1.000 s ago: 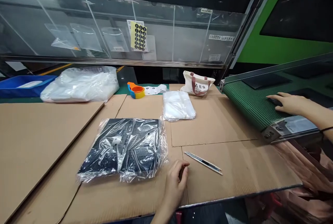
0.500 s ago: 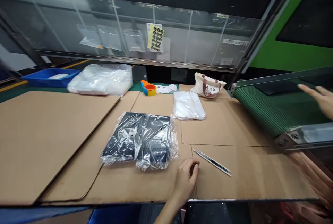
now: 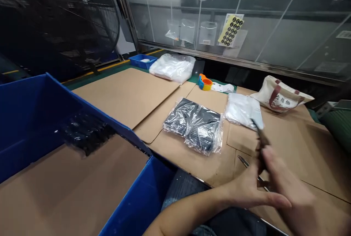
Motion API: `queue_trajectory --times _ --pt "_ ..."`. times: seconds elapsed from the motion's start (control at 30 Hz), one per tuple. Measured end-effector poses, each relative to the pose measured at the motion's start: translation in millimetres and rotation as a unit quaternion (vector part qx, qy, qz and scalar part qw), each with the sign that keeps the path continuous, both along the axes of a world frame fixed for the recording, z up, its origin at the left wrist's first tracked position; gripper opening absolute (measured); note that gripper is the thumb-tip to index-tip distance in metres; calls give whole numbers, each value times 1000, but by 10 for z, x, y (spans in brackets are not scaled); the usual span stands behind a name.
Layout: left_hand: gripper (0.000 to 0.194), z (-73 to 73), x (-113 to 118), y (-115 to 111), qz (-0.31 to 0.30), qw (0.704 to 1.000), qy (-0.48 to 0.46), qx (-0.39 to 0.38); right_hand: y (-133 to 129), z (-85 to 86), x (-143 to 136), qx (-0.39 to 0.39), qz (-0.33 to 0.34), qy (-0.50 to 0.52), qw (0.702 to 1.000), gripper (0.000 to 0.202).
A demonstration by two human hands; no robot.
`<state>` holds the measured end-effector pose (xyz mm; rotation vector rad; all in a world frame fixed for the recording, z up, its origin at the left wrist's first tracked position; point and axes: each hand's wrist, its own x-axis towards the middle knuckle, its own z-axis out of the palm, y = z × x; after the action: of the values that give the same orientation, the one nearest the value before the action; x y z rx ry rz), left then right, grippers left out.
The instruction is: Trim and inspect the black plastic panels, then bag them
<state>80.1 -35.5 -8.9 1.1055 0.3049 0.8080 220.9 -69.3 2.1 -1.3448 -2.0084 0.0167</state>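
Observation:
A dark, flat piece [image 3: 262, 143], seen nearly edge-on and blurred, stands up between my hands above the cardboard. My right hand [image 3: 290, 186] is closed on it, smeared by motion. Against its lower end is my left hand [image 3: 248, 188], thumb stretched to the right and fingers mostly hidden; whether it grips cannot be made out. Beneath the hands lies a slim craft knife or pen-like tool [image 3: 242, 161], partly covered. Left of them, two black flat items in clear plastic bags [image 3: 196, 126] rest side by side on the cardboard.
A stack of clear bags [image 3: 242, 108], a cloth bag [image 3: 282, 98] and a coloured tape holder [image 3: 205, 83] stand farther back. At left is a large blue bin [image 3: 131, 188] containing bagged black items [image 3: 85, 131]. A green conveyor [image 3: 342, 120] shows at the right edge.
My right hand has come from the conveyor to my left hand, and a dark flat piece is now between them. The view has turned left, bringing the large blue bin into sight.

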Motion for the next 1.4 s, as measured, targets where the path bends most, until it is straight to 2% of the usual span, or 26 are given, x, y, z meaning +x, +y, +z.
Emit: queue_trajectory --times 0.07,0.1,0.17,0.2,0.23,0.3,0.33,0.37,0.43,0.5,0.57,0.63,0.7,0.83,0.93,1.03,1.1,1.2,1.33,1.4 --pt "96 74 33 80 68 996 7 -56 77 -112 -170 21 18 -5 1000 56" --pt "80 79 30 157 105 990 5 -97 154 -127 -179 27 47 2 999 60" --pt "62 44 0 381 147 974 -20 -174 368 -93 -22 -16 95 19 995 58" --pt "55 18 -20 517 134 974 -20 -184 492 -63 133 -36 87 43 995 52" --pt "50 -8 -36 656 110 977 -17 -184 616 -39 322 -47 44 81 995 45" --pt "39 -55 -46 909 63 983 -7 -174 844 -44 728 -26 -112 199 973 40" --pt "37 -83 -35 1007 46 984 -4 -171 938 -82 907 -41 -167 275 946 45" --pt "36 -118 -14 1082 34 985 0 -171 1016 -146 1053 -87 -188 361 909 49" --pt "37 -226 46 1161 26 983 6 -181 1117 -333 1226 -223 -145 525 809 53" --pt "38 -377 106 1168 27 981 15 -191 1149 -542 1262 -310 -93 626 709 50" --pt "39 -533 135 1139 34 981 34 -188 1131 -703 1231 -341 -72 672 653 45" --pt "39 -650 131 1104 60 982 57 -168 1098 -782 1204 -347 -63 693 629 41" --pt "47 -703 111 1078 103 982 71 -140 1077 -797 1206 -344 -60 707 614 38" --pt "83 -691 77 1044 176 978 86 -67 1077 -768 1236 -316 -73 726 607 36" --pt "85 -688 44 1013 195 970 144 31 1070 -754 1235 -298 -83 726 615 35" --pt "81 -716 -5 996 218 941 209 155 1040 -744 1230 -299 -78 716 626 33" --pt "87 -736 -33 998 227 923 231 209 1014 -733 1223 -292 -75 713 633 30" --pt "92 -767 -45 1007 229 916 230 235 979 -713 1202 -285 -77 722 626 29" --pt "78 -815 -12 989 226 924 216 221 951 -696 1167 -313 -63 716 620 31" --pt "81 -826 10 970 234 925 218 206 946 -692 1154 -326 -60 714 617 33"
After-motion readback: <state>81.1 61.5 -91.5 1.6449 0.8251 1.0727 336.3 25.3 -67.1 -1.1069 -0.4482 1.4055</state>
